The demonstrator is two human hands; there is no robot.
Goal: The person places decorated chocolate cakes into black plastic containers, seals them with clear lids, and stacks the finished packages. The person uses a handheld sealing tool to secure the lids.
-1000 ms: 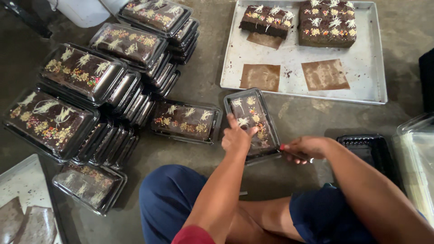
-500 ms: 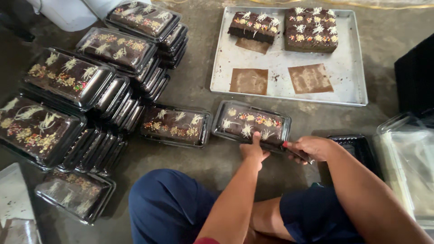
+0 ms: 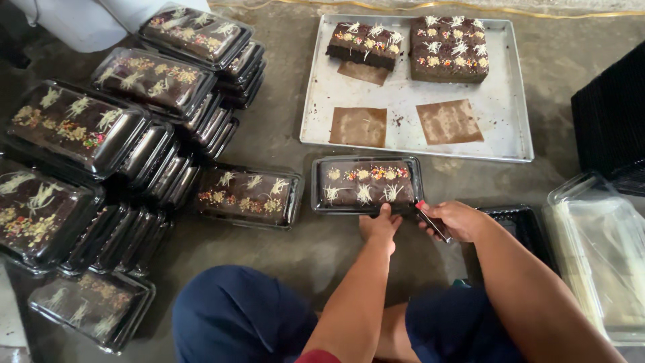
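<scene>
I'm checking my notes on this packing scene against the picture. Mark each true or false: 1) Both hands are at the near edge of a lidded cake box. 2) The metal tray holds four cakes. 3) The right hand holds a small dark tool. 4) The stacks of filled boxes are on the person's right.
1) True: the left hand and right hand meet the lidded cake box at its near edge.
2) False: the metal tray holds two cakes and three bare paper liners.
3) True: a small dark tool with a red tip.
4) False: the stacks of filled boxes stand on the left.
</scene>
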